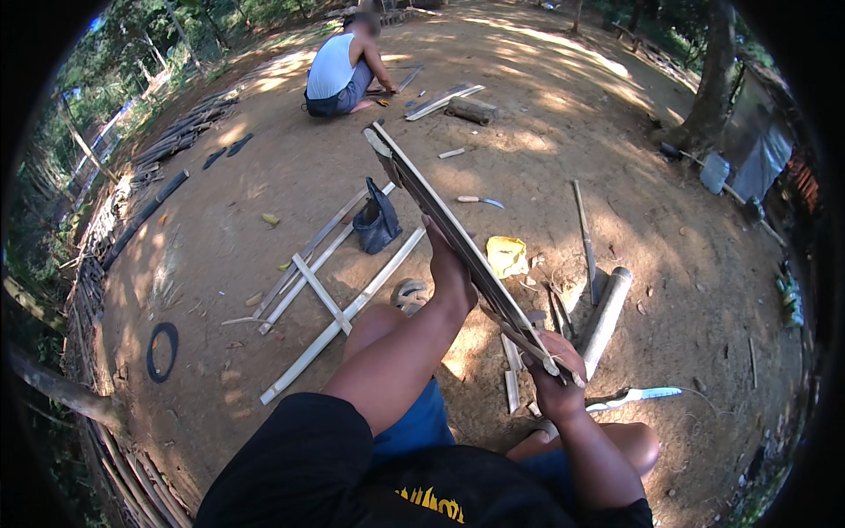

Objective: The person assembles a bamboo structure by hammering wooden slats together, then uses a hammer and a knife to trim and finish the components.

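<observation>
- Sunlit, shadow-patched earth is spreading all around, and a co-worker is squatting toward eleven o'clock.
- Long wooden slats are slanting through the centre, pointing from eleven o'clock down to four o'clock.
- At four o'clock, the right hand is gripping their near end.
- Nearer the centre, the left hand is bracing their left side; its fingers are partly hiding, so I cannot tell how tightly they are closing.
- Toward ten o'clock, a black bag is sitting beside pale strips.
- Toward one o'clock, a small knife is lying on the soil.
- At three o'clock, a yellow bag is resting near the slats.
- Toward four o'clock, a round pole is lying.
</observation>
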